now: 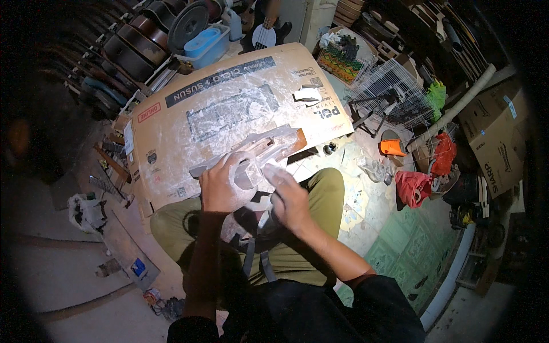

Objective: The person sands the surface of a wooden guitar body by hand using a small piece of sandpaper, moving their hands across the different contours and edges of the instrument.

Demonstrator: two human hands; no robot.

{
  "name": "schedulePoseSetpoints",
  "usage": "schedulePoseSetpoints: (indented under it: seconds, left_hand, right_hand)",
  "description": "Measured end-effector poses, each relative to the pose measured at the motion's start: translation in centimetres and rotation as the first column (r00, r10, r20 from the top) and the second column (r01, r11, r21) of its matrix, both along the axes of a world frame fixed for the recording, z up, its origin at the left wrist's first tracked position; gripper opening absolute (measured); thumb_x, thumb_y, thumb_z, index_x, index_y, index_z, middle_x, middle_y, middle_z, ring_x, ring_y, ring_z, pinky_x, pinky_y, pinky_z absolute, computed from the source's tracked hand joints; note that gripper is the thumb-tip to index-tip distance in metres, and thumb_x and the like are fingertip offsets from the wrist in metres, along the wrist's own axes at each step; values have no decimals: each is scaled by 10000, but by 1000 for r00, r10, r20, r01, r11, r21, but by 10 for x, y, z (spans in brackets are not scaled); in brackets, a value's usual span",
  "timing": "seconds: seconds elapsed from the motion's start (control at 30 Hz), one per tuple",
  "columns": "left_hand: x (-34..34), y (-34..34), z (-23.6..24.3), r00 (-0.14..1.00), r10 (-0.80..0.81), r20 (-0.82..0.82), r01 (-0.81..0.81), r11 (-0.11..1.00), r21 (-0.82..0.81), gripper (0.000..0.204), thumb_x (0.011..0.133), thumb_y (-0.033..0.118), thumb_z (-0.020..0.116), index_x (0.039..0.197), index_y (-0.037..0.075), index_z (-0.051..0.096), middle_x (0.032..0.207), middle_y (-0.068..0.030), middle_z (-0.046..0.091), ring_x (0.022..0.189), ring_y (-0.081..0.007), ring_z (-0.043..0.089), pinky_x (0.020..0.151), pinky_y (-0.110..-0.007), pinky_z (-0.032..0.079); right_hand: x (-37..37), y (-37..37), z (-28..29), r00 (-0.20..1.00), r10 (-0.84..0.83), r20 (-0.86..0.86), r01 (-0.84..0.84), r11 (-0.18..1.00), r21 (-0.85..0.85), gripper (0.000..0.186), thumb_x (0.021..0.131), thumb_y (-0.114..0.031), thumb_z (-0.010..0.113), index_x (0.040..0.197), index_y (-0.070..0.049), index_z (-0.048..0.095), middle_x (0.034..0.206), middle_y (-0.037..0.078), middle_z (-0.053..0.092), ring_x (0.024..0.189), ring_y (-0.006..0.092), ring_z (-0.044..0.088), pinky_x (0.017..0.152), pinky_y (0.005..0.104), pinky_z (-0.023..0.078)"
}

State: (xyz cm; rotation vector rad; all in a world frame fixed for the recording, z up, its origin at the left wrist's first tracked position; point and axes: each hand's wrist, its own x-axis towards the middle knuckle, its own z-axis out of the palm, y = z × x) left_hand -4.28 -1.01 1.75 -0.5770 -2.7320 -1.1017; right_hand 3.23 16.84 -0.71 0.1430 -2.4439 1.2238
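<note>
My left hand point(224, 186), coated with white dust, curls over a dusty greyish curved piece point(247, 174) above my lap; its kind is unclear. Close beside it, my right hand point(290, 200) is closed with dusty fingertips, and whatever it may pinch is hidden. Just beyond both hands, a long dusty wooden piece point(269, 143) with an opening in it and an orange-brown end lies across the near edge of a flattened cardboard sheet point(166, 128). White powder is smeared over the cardboard. A small white piece point(307, 95) rests toward its far right.
Several guitar bodies point(134, 48) line the far left, next to a blue tub point(207, 44). A wire cage point(392, 86) stands at right, with an orange object point(392, 144) and a red bag point(413, 188) nearer. A large cardboard box point(494, 137) leans at far right. Loose tools lie left of the cardboard.
</note>
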Motion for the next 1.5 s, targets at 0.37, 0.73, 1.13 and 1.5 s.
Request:
schedulePoseSetpoints:
  seconds: [0.37,0.73,1.13,1.5]
  left_hand:
    - [-8,-1,10,999,-16,-29,17,999,44,510,669,254,843,1139,126,691,1043,-122,732,932,-367,701,783,-449,539]
    - [-11,-7,0,1000,-16,13,16,998,58,555,664,286,840,1181,146,692,1068,-122,732,961,-369,691,810,-466,515]
    - [-11,-5,3,1000,-9,9,8,998,61,578,659,323,840,1191,161,682,1076,-110,735,959,-383,689,808,-478,514]
    - [-11,-4,13,999,-15,-30,17,998,58,505,634,241,902,1079,139,686,1023,-120,744,952,-343,724,816,-407,564]
  right_hand:
    - [-15,4,0,998,-64,8,64,998,19,605,773,172,530,1326,-50,637,1314,227,621,1201,381,635,994,381,525]
    - [-8,1,13,996,28,82,-32,998,49,609,762,155,554,1336,-36,628,1368,215,599,1215,402,621,1028,392,516]
    - [-4,-17,15,996,79,39,-79,997,-6,602,768,180,530,1324,-25,634,1355,225,611,1256,387,608,1059,383,487]
    - [-40,36,-9,998,-42,45,43,999,-20,536,829,115,521,1347,10,616,1327,178,671,1313,330,591,1107,353,442]
